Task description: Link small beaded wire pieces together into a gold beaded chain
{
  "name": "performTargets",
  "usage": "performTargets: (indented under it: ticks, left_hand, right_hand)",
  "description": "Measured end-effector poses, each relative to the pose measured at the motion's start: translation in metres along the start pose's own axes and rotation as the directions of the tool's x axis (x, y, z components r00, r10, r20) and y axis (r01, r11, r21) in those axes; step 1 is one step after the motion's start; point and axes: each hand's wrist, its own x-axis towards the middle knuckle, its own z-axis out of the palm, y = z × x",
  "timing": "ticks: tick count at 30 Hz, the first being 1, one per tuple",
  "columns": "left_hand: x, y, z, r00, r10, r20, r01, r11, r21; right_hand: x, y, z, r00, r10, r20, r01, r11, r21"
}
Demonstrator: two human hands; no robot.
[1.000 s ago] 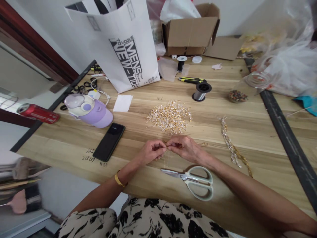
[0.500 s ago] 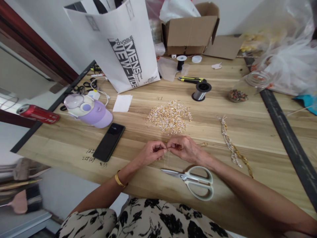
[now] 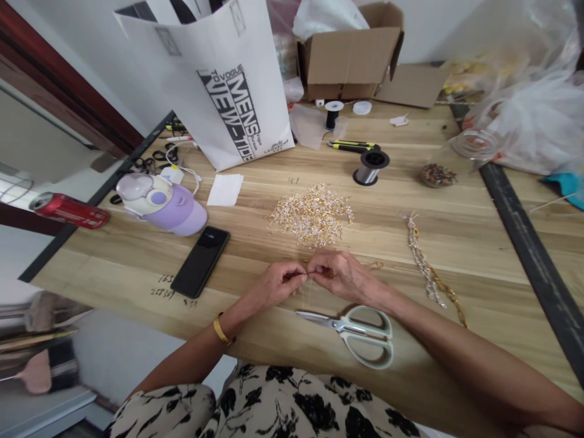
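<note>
Fingertips of my left hand [image 3: 281,282] and my right hand [image 3: 340,274] meet in a close pinch over the table. A fine, nearly clear thread [image 3: 304,299] runs down from between them; anything smaller there is hidden by the fingers. Just beyond my hands lies a loose heap of small gold and clear beads [image 3: 312,216]. White-handled scissors [image 3: 365,334] rest on the wood below my right wrist, blades pointing left. To the right, two finished-looking chains, a silver strand [image 3: 424,267] and a gold strand [image 3: 449,295], lie together.
A black phone [image 3: 201,261], lilac bottle [image 3: 168,204] and red can [image 3: 68,210] sit left. Behind stand a white paper bag [image 3: 219,91], a cardboard box [image 3: 351,58], a wire spool [image 3: 371,167] and yellow-black cutters [image 3: 353,146]. A glass jar [image 3: 456,161] lies tilted at right.
Both hands stay pinched together at nearly the same spot. Fingers of my right hand have shifted slightly; the objects on the table have not moved.
</note>
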Motion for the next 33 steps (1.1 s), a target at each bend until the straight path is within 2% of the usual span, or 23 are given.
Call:
performTargets:
  ticks: [7,14,23,33]
  left_hand:
    - [-0.002,-0.003,-0.002,1.000,0.028,0.014,-0.029,0.998,0.053]
    - [-0.002,-0.002,-0.009,0.995,0.096,-0.040,-0.083,0.965,0.249]
    - [-0.005,-0.003,-0.016,0.990,0.080,-0.117,-0.053,0.976,0.213]
    - [-0.010,-0.002,-0.022,0.983,0.115,-0.144,-0.070,0.956,0.286]
  right_hand:
    - [0.000,0.000,0.002,1.000,0.010,-0.006,-0.010,1.000,-0.018]
    - [0.001,-0.001,0.002,1.000,0.021,-0.007,-0.021,0.999,0.026]
    - [0.002,0.001,-0.002,1.000,-0.002,0.023,-0.001,0.995,0.095]
    - [0.002,-0.004,-0.007,1.000,-0.023,0.017,0.022,0.998,0.059]
